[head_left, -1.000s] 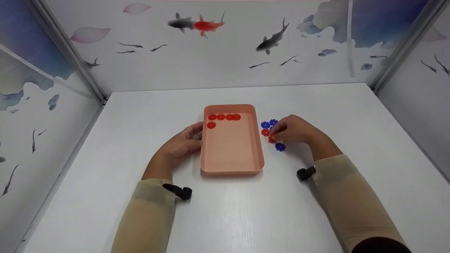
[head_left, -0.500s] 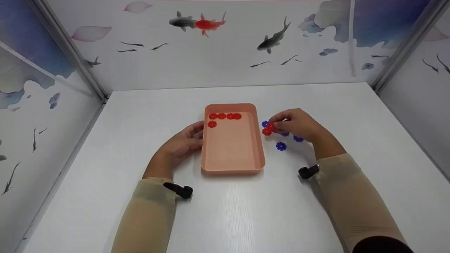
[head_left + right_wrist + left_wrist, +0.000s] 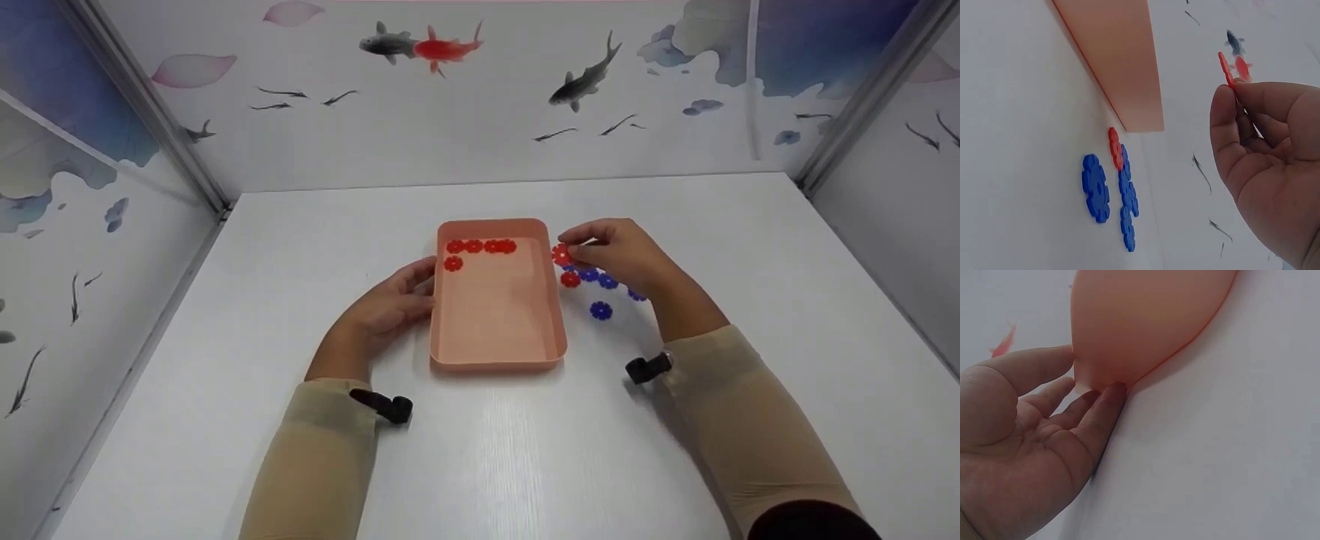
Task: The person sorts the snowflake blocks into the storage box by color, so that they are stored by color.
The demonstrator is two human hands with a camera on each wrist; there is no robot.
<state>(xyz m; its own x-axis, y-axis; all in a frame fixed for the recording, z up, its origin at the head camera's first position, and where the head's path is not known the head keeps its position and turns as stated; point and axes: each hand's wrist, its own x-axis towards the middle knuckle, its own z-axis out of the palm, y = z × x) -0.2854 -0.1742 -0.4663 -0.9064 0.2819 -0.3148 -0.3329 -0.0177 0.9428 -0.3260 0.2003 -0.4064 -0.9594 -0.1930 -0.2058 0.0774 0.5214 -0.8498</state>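
Thumb and index finger of my right hand point(image 3: 622, 259) pinch a red flower-shaped building disc point(image 3: 561, 255) by its edge. It is raised just beside the right rim of a pink tray point(image 3: 495, 322); the right wrist view shows the held red disc point(image 3: 1224, 68) edge-on. Fingertips of my left hand point(image 3: 386, 309) touch the tray's left outer side, with the fingers fairly straight in the left wrist view. Inside the tray, red discs point(image 3: 473, 246) form a row along the far end. One more red disc point(image 3: 454, 264) lies below the row's left end.
Right of the tray, one red disc point(image 3: 570, 279) lies on the white table point(image 3: 480, 450) among several blue discs point(image 3: 601, 310). My right hand partly covers some of them. Printed panels point(image 3: 480, 135) enclose the table at the back and sides.
My right hand has picked the red disc up from the loose group and moved it up and left toward the tray's rim. My left hand has stayed at the tray's side.
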